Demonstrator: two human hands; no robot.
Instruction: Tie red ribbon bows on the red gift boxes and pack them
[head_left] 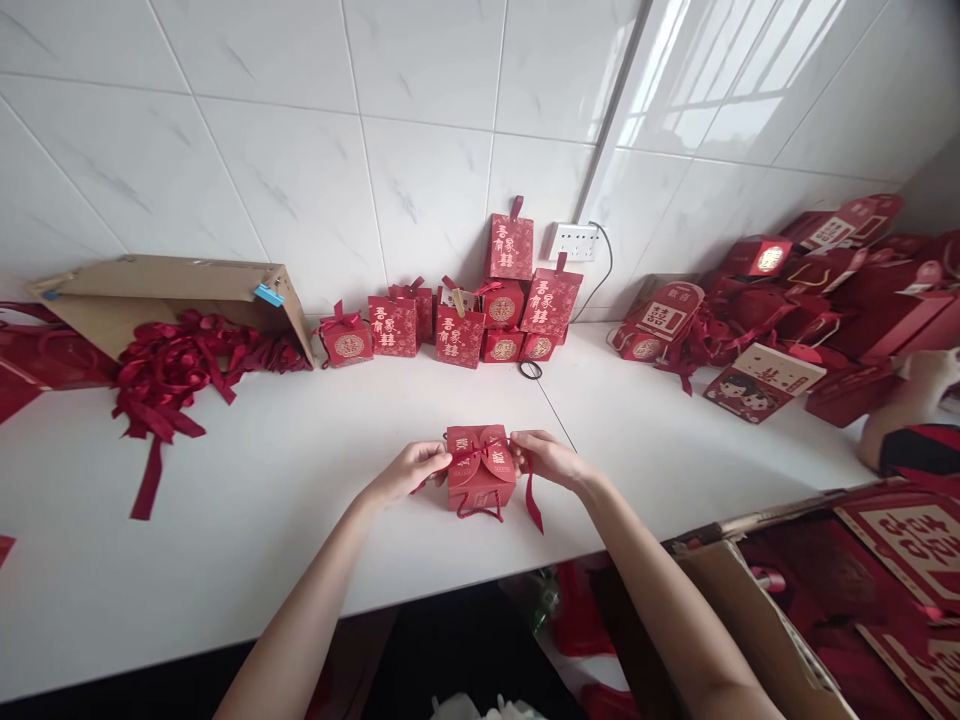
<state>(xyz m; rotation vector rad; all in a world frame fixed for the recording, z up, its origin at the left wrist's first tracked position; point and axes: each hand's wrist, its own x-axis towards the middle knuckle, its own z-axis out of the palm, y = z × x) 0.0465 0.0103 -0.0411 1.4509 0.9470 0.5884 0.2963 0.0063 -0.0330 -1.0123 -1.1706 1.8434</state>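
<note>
Your left hand (409,472) and right hand (546,458) flank the small red gift box (481,468) at the near middle of the white tabletop (285,500), fingers pinched shut on the red ribbon (531,492) across its lid. You look to be mid-way through tying the bow; the next move likely calls for even tension on both ends so the lid flaps stay closed. At 12 o'clock, finished boxes (480,315) stack against the tiled wall (300,150) near a power outlet (574,241). At 10 o'clock loose ribbons (180,375) spill from a cardboard carton (161,295); at 2 o'clock red bags (795,300) pile up.
</note>
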